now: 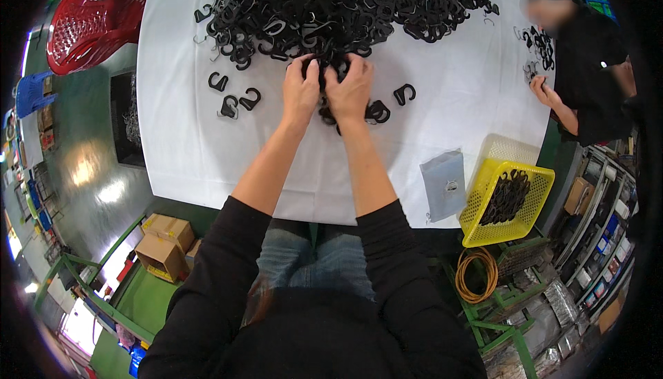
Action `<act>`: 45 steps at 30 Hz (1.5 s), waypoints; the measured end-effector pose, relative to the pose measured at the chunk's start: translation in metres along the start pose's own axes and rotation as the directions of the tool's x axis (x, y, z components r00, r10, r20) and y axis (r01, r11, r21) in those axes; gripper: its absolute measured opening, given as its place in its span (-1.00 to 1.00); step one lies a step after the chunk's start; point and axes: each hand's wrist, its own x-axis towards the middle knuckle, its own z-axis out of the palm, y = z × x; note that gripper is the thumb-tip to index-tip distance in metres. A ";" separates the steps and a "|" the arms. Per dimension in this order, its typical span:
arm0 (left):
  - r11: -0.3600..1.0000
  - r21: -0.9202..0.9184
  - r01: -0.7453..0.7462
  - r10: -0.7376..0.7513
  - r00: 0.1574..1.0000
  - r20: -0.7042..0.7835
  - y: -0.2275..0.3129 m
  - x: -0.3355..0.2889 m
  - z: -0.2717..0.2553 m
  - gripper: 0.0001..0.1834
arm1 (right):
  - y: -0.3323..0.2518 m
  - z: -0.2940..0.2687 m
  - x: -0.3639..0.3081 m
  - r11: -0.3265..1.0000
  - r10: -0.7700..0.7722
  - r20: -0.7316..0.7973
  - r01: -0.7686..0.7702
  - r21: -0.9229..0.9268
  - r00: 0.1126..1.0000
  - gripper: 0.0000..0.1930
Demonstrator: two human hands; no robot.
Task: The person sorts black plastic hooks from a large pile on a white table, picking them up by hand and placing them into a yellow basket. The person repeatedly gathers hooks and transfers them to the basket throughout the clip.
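Note:
On a white-covered table (276,165) lies a big heap of black plastic hooks (324,6), some with thin clear or grey flash around them. At the near edge of the heap, my left hand (302,92) and my right hand (350,92) are close together, fingers curled around black hooks. How many pieces each hand holds is hidden by the fingers. More hooks lie under and beside my right hand, including one dark hook (378,111). A few loose hooks (250,99) are spread left of my left hand, and a single hook (405,94) sits to the right.
A yellow basket (545,184) with black hooks inside stands at the table's right corner, beside a flat grey plastic packet (443,184). Across the right edge, another person (587,68) handles hooks. A red chair (83,27) stands at far left; cardboard boxes (162,251) sit lower left.

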 end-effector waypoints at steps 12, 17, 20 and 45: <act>0.800 0.476 -0.366 0.253 0.924 0.286 0.013 -0.027 -0.101 -0.76 | 0.037 -0.109 -0.030 0.644 0.370 0.556 -0.637 0.424 0.744 -0.61; 0.985 -0.042 0.166 -0.115 0.825 0.553 0.027 -0.019 -0.129 -0.77 | 0.044 -0.136 -0.037 0.512 0.424 0.592 -0.721 0.467 0.685 -0.62; 0.871 0.491 -0.015 -0.242 0.857 0.455 0.031 -0.011 -0.129 -0.77 | 0.045 -0.141 -0.036 0.543 0.395 0.615 -0.713 0.443 0.682 -0.59; 0.511 0.691 -0.511 0.226 0.856 0.465 0.018 -0.048 0.027 -0.61 | 0.059 -0.109 -0.015 0.957 0.289 0.134 -0.280 -0.077 0.948 -0.53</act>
